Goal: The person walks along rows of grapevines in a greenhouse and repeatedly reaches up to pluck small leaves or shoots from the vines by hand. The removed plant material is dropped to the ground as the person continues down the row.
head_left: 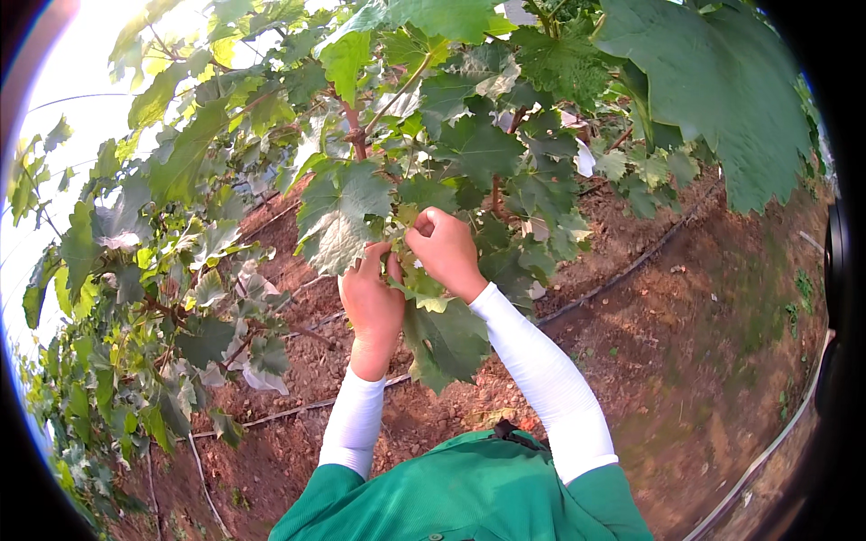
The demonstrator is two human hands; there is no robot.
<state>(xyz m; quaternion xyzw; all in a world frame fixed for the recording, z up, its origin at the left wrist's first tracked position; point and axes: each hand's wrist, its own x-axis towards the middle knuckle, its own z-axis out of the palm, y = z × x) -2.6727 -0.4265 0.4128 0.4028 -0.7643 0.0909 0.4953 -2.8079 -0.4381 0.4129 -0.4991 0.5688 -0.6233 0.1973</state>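
My left hand and my right hand are raised close together among the leaves of a grapevine. The fingers of my right hand are pinched together beside some small yellow-green growth; what they grip is too small to make out. My left hand has its fingers curled, with thumb and forefinger drawn together at the same growth, and their hold is hidden. A broad pale-backed vine leaf hangs just left of the fingers, and a large green leaf droops below my right wrist.
Large leaves overhang at the upper right. More vines run along the left, with whitish bags hanging in them. Thin dark hoses cross the reddish soil. A pale pipe curves along the lower right.
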